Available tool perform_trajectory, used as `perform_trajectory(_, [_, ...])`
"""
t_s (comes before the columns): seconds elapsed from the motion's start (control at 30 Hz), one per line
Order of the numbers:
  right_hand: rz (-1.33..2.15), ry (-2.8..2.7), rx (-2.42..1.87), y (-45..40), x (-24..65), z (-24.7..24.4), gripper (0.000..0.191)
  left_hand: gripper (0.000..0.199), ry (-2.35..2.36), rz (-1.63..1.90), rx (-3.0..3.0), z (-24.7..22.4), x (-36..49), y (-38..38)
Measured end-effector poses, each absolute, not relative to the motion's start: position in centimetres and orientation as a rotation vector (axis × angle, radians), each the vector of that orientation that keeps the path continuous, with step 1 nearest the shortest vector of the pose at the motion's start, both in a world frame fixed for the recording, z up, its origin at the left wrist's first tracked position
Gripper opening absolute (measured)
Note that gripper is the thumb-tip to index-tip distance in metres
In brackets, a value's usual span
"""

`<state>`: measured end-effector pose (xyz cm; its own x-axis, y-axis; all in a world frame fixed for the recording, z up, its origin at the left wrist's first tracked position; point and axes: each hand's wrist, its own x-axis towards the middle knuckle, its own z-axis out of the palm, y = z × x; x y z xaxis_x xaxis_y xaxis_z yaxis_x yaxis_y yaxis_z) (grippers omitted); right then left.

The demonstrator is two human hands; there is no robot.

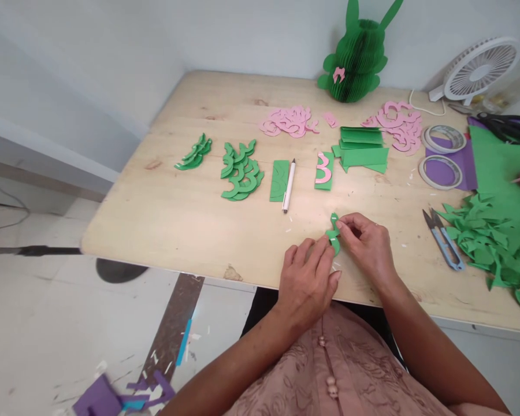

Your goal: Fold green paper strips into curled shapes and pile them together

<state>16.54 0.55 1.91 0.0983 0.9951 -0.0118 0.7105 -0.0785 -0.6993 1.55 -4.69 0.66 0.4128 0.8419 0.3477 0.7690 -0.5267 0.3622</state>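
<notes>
A small curved green paper piece (334, 236) with short white strips on it lies on the table close to the front edge. My left hand (307, 277) rests flat with its fingers spread, fingertips at the left side of this piece. My right hand (368, 242) pinches at the upper right of the piece with thumb and index finger. Beyond my hands are a green card with a pink curved shape (323, 169) on it, and a white pen (289, 186) beside a green card with drawn curves (278, 180).
Green cutouts (241, 173) lie to the left, pink cutouts (291, 121) further back. Tape rolls (441, 171), blue snips (444, 241), green scraps (498, 237), black scissors (507, 126) and a white fan (481, 69) are at the right. A green honeycomb figure (359, 60) stands behind.
</notes>
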Motion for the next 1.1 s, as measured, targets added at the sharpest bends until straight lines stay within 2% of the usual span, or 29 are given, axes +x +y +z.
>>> perform_trajectory(0.8, [0.668, -1.663, -1.882, 0.47, 16.16, 2.14, 0.019, 0.037, 1.454, 0.638, 2.558, 0.63, 1.88, -4.58])
perform_trajectory(1.1, [0.683, -1.604, -1.846, 0.48, 16.36, 2.10, 0.023, 0.036, 1.447, 0.609, 2.540, 0.61, 1.92, -4.59])
